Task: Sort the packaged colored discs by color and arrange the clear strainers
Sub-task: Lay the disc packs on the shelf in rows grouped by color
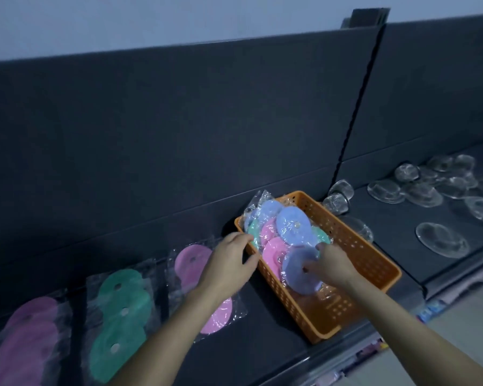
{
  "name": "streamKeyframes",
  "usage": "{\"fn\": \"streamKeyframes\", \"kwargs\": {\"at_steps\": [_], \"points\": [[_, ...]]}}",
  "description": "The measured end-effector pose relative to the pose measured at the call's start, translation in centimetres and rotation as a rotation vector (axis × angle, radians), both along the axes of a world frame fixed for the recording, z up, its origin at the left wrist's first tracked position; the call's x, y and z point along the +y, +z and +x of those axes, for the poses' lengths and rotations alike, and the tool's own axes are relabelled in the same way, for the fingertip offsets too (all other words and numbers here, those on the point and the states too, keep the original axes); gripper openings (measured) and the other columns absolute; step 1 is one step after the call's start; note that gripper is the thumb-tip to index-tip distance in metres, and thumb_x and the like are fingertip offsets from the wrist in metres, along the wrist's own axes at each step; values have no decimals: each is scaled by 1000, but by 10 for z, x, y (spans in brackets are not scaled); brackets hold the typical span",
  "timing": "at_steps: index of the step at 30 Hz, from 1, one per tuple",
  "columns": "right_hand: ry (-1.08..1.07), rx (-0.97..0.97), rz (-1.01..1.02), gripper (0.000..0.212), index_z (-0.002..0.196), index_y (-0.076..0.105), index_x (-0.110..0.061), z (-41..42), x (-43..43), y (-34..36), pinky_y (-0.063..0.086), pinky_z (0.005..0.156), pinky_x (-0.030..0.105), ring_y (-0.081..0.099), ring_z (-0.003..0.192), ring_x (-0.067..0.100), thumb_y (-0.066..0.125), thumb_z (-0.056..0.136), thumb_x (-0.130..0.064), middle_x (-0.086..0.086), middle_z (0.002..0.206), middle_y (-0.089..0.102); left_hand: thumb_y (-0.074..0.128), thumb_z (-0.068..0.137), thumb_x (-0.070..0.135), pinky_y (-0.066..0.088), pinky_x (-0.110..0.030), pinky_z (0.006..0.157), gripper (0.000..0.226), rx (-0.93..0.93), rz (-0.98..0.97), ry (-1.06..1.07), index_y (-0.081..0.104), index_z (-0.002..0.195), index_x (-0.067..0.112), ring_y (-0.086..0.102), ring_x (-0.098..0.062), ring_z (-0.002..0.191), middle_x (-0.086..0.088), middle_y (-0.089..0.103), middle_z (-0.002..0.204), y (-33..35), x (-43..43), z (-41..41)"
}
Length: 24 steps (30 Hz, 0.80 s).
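1. Orange basket (371, 260): one.
2. Pink packets (31, 338) on the shelf (262, 346): two.
3. Green packet (120, 316): one.
4. Blue discs (293, 225) in the basket: three showing.
5. Clear strainers (441, 239): about a dozen, overlapping.

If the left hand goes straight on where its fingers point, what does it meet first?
Probably the orange basket rim, then the green disc just inside; the left hand seems almost there, depth unclear.

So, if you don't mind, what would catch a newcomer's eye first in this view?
The bright orange basket in the middle stands out, heaped with pink, green and blue packaged discs, the right hand pinching a blue disc. Rows of pink discs and green discs lie to the left; clear strainers scatter to the right.
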State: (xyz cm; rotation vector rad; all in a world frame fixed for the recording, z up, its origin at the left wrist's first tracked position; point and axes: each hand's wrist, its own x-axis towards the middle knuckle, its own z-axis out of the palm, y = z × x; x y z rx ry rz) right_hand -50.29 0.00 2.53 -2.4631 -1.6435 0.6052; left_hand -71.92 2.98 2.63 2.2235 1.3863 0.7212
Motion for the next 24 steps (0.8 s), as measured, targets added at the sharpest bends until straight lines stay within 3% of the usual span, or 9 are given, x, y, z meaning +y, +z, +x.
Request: {"fn": "streamKeyframes", "kwargs": {"at_steps": [6, 10, 13, 16, 18, 21, 24], "points": [[54, 58, -93, 24, 103, 61, -8, 10, 9, 2, 46, 86, 31, 58, 108, 27, 58, 86, -26, 15, 113, 63, 59, 87, 23, 41, -26, 84, 36, 88, -98, -56, 56, 120, 9, 57, -23, 98, -9, 58, 117, 0, 22, 59], [9, 159, -95, 59, 124, 40, -5, 13, 7, -4, 37, 99, 31, 46, 117, 28, 66, 82, -38, 14, 125, 43, 58, 88, 25, 43, -35, 84, 37, 122, -171, 13, 50, 117, 4, 54, -30, 100, -15, 56, 109, -5, 36, 87], [42, 183, -92, 58, 126, 35, -7, 14, 6, -10, 34, 102, 28, 47, 116, 26, 61, 84, -38, 11, 122, 37, 61, 86, 33, 41, -36, 92, 51, 161, -167, 101, 43, 126, 6, 49, -30, 111, -15, 52, 118, -8, 45, 104], [-25, 328, -41, 69, 128, 32, -10, 19, 6, -20, 37, 89, 19, 48, 113, 24, 71, 77, -34, 9, 120, 32, 65, 84, 39, 38, -32, 92, 62, 164, -120, 189, 39, 133, 10, 45, -29, 119, -12, 45, 129, -9, 50, 119], [-50, 388, 0, 73, 124, 36, -12, 25, 7, -26, 37, 75, 16, 49, 107, 20, 79, 68, -30, 6, 113, 44, 69, 82, 35, 39, -31, 89, 64, 87, -132, 242, 39, 132, 10, 44, -28, 119, -11, 39, 132, -11, 50, 125], [-92, 463, 52, 53, 104, 47, -16, 37, 8, -29, 38, 49, 15, 53, 72, 9, 81, 64, -24, -9, 77, 53, 73, 78, 31, 39, -34, 94, 65, 28, -100, 302, 39, 130, 11, 41, -30, 121, -11, 36, 132, -17, 51, 130], [-88, 426, 126, 23, 75, 53, -18, 52, 9, -30, 36, 47, 18, 50, 64, 14, 74, 66, -19, -7, 67, 52, 75, 76, 32, 31, -35, 102, 72, 88, -87, 319, 36, 133, 10, 32, -30, 127, -12, 39, 135, -22, 57, 131]]}}
